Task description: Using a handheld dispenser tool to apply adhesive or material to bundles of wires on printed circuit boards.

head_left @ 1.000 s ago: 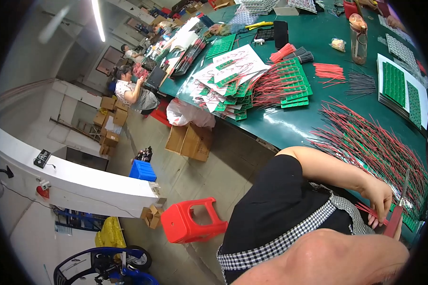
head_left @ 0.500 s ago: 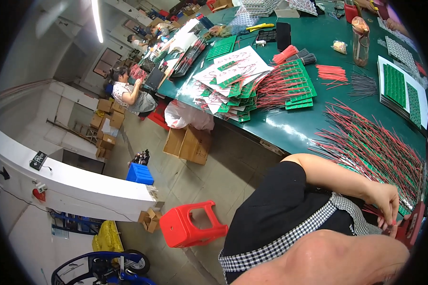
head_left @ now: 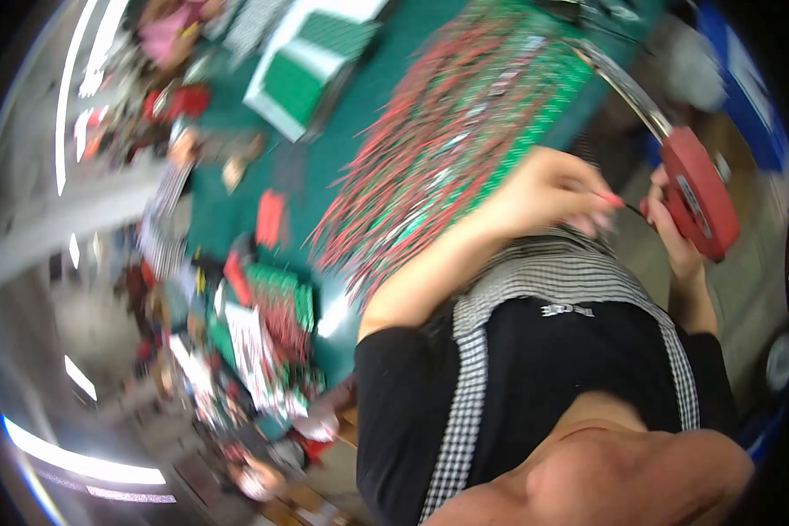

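Observation:
My left hand is closed in a pinch beside the near edge of a wide spread of red and dark wires on green circuit boards. A small red bit shows at its fingertips. From there a thin dark wire runs across to the fingers of my right hand. That hand is closed and partly covered by the red body of a tool with a long metal arm. Whether it grips the tool, the wire or both, I cannot tell. Motion blur softens the picture.
The green table carries a white-edged stack of green boards, a small red wire bundle and further boards with red wires. Another person's striped sleeve reaches over the far side. A blue bin stands at the right.
The view has swung round to the right and down. Both hands and the red tool now lie further inside the picture, and the wire between the hands shows.

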Available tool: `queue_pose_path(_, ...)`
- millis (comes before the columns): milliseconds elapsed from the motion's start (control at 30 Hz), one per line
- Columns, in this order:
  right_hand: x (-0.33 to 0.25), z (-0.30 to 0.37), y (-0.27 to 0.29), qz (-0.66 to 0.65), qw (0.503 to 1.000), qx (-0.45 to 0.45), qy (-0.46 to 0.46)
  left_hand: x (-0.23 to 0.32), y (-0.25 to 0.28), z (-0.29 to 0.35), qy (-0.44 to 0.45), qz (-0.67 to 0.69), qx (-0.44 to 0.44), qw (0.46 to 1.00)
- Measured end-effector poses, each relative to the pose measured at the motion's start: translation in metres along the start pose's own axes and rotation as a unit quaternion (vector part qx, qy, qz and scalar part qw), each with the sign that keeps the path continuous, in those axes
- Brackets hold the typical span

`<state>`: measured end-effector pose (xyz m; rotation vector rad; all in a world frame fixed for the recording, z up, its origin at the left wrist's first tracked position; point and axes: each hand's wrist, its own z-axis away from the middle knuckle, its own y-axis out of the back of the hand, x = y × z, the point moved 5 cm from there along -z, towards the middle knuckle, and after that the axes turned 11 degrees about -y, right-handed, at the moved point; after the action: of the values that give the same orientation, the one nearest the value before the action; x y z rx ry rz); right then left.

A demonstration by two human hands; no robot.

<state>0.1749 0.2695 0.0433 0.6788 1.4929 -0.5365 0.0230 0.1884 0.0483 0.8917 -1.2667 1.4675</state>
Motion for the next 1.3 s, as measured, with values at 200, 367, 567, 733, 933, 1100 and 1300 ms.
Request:
queue_pose_path(200,0.03,0.012,0.075,-0.058,0.993,0.088,-0.054,0.073,0.058,-0.028,-0.326,-0.562,0.277,0.708)
queue_pose_path(367,0.049,0.004,0.083,-0.143,0.983,0.084,-0.077,0.064,0.03,-0.075,-0.338,-0.696,0.185,0.606)
queue_pose_path(567,0.075,-0.01,0.082,-0.144,0.97,0.053,-0.186,-0.004,0.041,-0.095,-0.235,-0.771,0.103,0.583)
queue_pose_path(733,0.093,-0.017,0.076,-0.182,0.955,-0.01,-0.235,-0.018,0.045,-0.105,-0.227,-0.761,0.102,0.599)
queue_pose_path(933,0.101,-0.026,0.07,-0.206,0.937,-0.022,-0.281,-0.022,0.045,-0.107,-0.223,-0.762,0.096,0.601)
queue_pose_path(1100,0.101,-0.03,0.073,-0.176,0.939,-0.015,-0.295,-0.021,0.047,-0.107,-0.209,-0.743,0.099,0.627)
queue_pose_path(1300,0.095,-0.036,0.074,-0.135,0.942,0.014,-0.306,-0.022,0.048,-0.107,-0.213,-0.739,0.105,0.631)
